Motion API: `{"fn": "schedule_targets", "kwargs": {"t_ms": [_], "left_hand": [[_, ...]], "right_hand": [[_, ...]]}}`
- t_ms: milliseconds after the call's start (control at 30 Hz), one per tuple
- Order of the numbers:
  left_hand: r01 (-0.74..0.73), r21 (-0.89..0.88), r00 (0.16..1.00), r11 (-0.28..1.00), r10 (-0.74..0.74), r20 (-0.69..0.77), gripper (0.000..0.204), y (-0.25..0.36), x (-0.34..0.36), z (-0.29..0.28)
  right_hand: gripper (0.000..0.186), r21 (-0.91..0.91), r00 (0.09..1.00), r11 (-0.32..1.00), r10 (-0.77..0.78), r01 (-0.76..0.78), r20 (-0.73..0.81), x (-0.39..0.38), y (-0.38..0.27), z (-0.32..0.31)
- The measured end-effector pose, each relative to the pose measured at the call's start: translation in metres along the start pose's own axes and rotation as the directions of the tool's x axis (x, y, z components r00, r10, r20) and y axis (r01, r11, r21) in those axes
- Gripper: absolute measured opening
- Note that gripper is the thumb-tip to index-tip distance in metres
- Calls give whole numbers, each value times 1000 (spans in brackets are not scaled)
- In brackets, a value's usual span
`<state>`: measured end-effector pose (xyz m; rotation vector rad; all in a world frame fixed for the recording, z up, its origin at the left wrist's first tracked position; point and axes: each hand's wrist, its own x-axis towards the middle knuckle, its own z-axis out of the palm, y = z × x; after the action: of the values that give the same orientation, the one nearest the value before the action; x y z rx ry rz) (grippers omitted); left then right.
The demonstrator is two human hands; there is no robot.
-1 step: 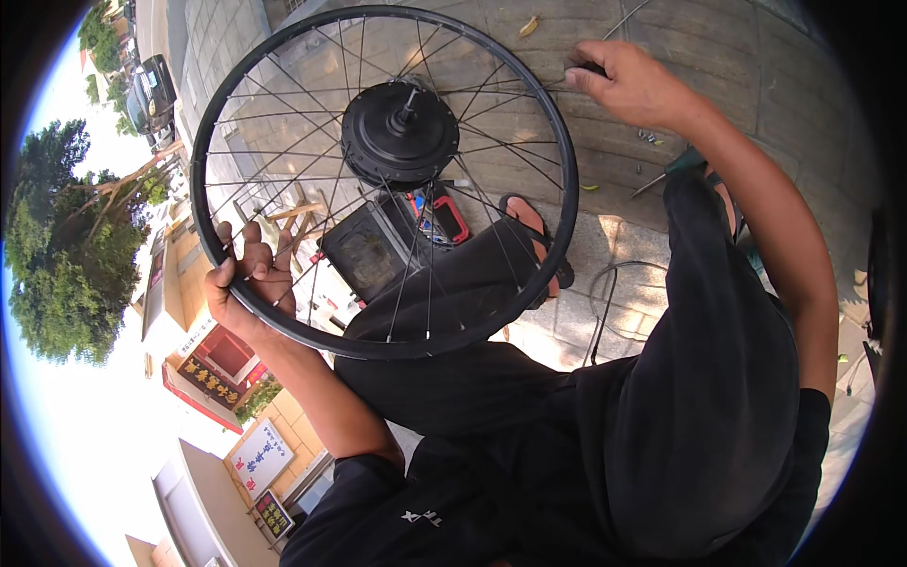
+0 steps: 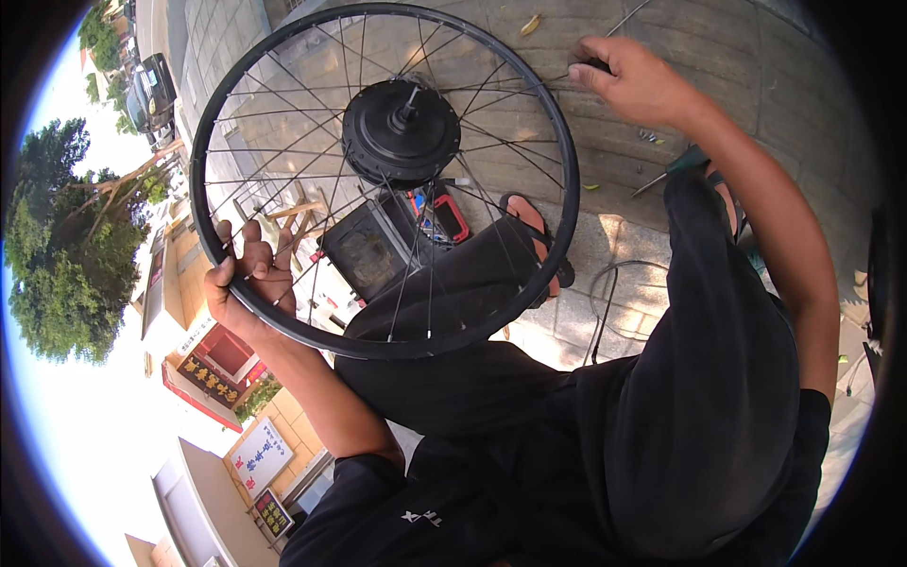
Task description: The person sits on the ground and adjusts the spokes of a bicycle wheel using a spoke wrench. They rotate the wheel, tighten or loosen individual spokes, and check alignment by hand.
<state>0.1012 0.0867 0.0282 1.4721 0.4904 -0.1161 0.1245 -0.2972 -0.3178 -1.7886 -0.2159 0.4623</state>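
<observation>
Curled fingers (image 2: 605,47) hide the inside of the right hand (image 2: 635,83); a trouser leg (image 2: 444,283) covers part of the black case (image 2: 359,250); metal bits (image 2: 649,137) are too small to identify.

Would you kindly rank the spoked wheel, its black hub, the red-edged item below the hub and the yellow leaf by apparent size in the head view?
Largest to smallest, as they look:
1. Spoked wheel
2. Black hub
3. Red-edged item
4. Yellow leaf
</observation>
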Motion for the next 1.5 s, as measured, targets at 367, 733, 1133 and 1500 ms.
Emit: {"fn": "schedule_targets", "kwargs": {"t_ms": [367, 733, 1133, 1500], "left_hand": [[-16, 20, 1000, 1000, 16, -14, 55, -1, -1, 5], [-13, 27, 1000, 1000, 13, 4, 54, 1, 1, 0], [117, -8, 993, 993, -117, 8, 50, 19, 52, -26], [140, 45, 990, 989, -141, 15, 49, 22, 58, -18]], "right_hand": [[32, -72, 993, 992, -103, 107, 55, 20, 8, -5], [32, -242, 935, 910, -292, 336, 199, 69, -25, -38], [31, -269, 920, 886, -328, 378, 214, 104, -31, -13], [27, -230, 947, 922, -283, 312, 152, 114, -19, -18]]}}
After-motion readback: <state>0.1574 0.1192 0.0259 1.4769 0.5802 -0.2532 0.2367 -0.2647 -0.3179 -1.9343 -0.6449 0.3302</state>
